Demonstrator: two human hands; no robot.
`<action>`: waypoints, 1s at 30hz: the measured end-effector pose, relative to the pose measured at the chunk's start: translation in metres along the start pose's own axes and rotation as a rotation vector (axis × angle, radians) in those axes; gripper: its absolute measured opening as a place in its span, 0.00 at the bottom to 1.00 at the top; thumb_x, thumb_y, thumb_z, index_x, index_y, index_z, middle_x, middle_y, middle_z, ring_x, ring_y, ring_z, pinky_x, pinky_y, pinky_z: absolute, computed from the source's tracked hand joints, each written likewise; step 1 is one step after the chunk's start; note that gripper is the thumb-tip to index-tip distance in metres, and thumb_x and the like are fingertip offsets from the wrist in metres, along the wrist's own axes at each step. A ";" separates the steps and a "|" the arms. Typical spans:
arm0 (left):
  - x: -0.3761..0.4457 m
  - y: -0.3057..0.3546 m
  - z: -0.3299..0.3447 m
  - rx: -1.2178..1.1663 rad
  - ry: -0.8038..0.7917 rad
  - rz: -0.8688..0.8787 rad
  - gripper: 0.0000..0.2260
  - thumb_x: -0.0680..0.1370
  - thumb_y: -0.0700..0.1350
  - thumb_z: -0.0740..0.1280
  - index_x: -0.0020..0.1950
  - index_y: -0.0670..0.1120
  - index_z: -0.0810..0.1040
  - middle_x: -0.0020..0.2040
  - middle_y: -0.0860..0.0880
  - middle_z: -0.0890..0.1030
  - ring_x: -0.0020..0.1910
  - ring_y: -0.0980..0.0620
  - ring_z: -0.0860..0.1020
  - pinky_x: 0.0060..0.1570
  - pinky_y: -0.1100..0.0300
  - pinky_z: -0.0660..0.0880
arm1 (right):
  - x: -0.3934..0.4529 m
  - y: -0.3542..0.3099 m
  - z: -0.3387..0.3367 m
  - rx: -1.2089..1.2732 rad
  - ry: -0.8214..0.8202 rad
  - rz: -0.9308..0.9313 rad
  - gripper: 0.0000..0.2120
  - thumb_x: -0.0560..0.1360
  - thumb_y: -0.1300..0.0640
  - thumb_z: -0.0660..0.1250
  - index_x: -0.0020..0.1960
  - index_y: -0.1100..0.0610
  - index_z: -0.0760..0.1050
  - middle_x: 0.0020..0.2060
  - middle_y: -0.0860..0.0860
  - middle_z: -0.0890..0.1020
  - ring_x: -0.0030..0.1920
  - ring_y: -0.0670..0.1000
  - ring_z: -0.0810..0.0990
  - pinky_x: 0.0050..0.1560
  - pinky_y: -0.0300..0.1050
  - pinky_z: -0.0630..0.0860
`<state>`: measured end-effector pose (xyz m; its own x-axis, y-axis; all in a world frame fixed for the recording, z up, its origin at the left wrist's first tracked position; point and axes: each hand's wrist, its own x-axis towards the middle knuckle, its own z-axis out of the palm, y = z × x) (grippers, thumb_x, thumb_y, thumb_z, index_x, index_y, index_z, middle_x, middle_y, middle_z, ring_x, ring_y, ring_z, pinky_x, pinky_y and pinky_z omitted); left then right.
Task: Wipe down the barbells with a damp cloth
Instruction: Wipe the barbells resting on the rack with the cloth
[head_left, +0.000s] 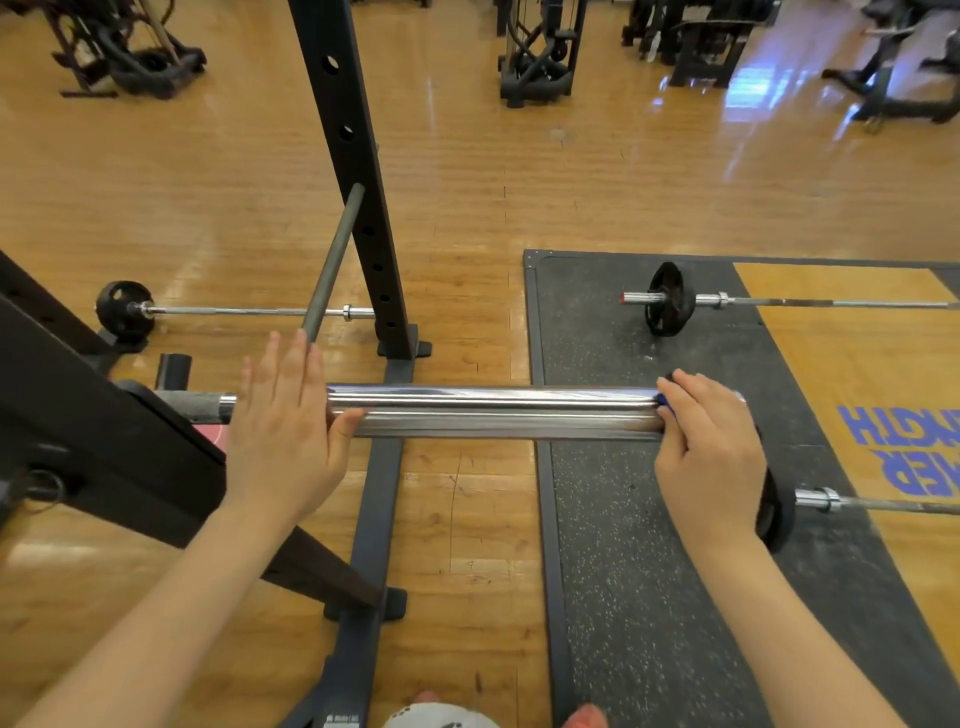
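Wiping the chrome barbell sleeve (493, 413) is best done steadied by the flat, open left hand (283, 431) while the right hand (709, 447), clamped on a barely visible blue cloth (665, 402), is drawn its full length.

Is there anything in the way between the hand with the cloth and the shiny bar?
No, nothing visible is in the way. The right hand already presses a blue cloth against the end of the chrome barbell sleeve. The left hand rests on the sleeve's other end.

Chrome barbell sleeve (493, 413), blue cloth (665, 402), black white-speckled mat (623, 571), honey wood-grain floor (208, 182), blue lettering (904, 457).
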<state>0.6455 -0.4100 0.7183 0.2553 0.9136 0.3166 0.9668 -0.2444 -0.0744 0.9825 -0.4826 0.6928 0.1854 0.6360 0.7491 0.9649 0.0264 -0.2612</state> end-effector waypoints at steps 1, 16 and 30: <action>-0.003 0.001 0.001 -0.009 0.009 -0.012 0.34 0.80 0.59 0.46 0.72 0.31 0.63 0.73 0.33 0.62 0.74 0.35 0.57 0.73 0.54 0.36 | -0.007 0.000 -0.001 0.003 0.003 -0.010 0.14 0.80 0.61 0.57 0.54 0.67 0.80 0.53 0.61 0.82 0.56 0.62 0.79 0.59 0.57 0.74; -0.010 0.003 0.007 -0.026 0.050 -0.044 0.33 0.79 0.56 0.48 0.72 0.29 0.58 0.74 0.31 0.58 0.74 0.34 0.54 0.74 0.51 0.38 | -0.026 0.000 -0.015 0.046 -0.021 -0.007 0.15 0.77 0.63 0.58 0.58 0.68 0.78 0.57 0.61 0.79 0.62 0.57 0.73 0.66 0.46 0.66; -0.026 0.008 0.004 -0.044 -0.006 -0.048 0.35 0.80 0.59 0.44 0.74 0.30 0.56 0.75 0.32 0.56 0.75 0.35 0.52 0.74 0.51 0.39 | -0.027 0.005 -0.008 -0.051 0.014 -0.053 0.15 0.80 0.63 0.56 0.57 0.69 0.78 0.57 0.62 0.80 0.61 0.60 0.75 0.65 0.51 0.68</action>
<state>0.6466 -0.4347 0.7054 0.2087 0.9263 0.3136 0.9767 -0.2141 -0.0177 0.9834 -0.5055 0.6759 0.1359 0.6241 0.7694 0.9816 0.0203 -0.1898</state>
